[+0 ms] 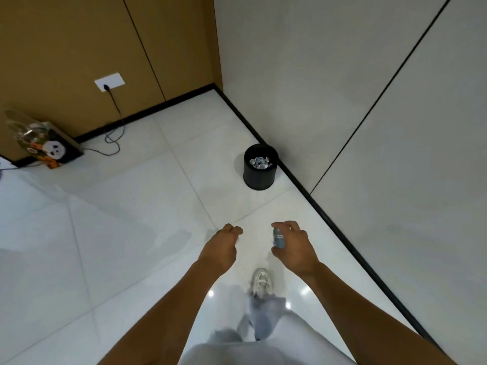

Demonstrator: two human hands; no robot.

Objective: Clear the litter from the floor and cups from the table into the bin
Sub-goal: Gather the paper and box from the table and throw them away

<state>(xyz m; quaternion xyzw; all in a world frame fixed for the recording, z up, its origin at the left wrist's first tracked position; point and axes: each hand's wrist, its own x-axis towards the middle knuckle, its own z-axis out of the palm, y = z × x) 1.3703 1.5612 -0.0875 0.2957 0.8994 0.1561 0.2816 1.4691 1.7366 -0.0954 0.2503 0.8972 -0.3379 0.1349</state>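
Glossy white tiles (pixel 118 233) (corner bin (pixel 260 177))

The glossy white tiled floor (pixel 118 233) carries a black bin (pixel 259 177), a panda-printed bag (pixel 56 151) and a loose cable (pixel 112 143).

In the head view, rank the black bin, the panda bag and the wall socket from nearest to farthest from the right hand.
From the right hand, which grips a small blue-grey cup:
1. Black bin, ahead by the right wall's skirting.
2. Wall socket, on the brown wall, far left.
3. Panda bag, at the far left edge.
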